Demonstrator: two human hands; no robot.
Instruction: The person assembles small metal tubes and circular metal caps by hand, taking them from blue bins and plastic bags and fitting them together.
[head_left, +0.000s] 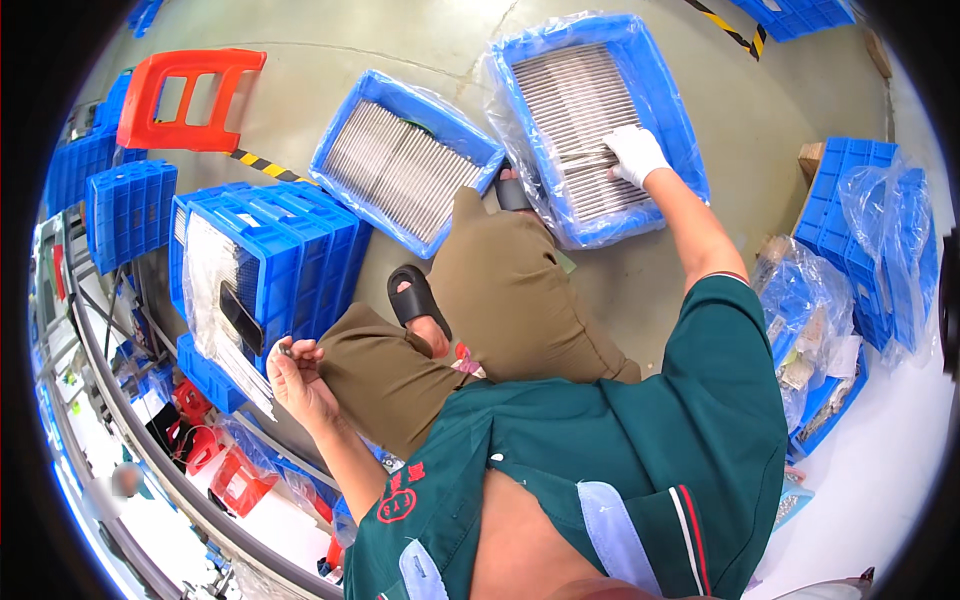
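My right hand, in a white glove with some bare fingertips, reaches into the blue plastic crate at the upper right. That crate is lined with clear plastic film and holds tight rows of thin silvery metal strips. Thumb and forefinger straddle the end of one strip in the middle of the rows, seemingly pinching it. My bare left hand is raised beside my left knee, its fingers pinching a small dark piece too small to name. Close by, a black phone lies on the plastic film over a blue crate stack.
A second blue crate of metal strips stands before my knees. Stacked blue crates rise at the left. Further off are a red plastic stool and yellow-black floor tape. More blue crates with plastic film stand at the right.
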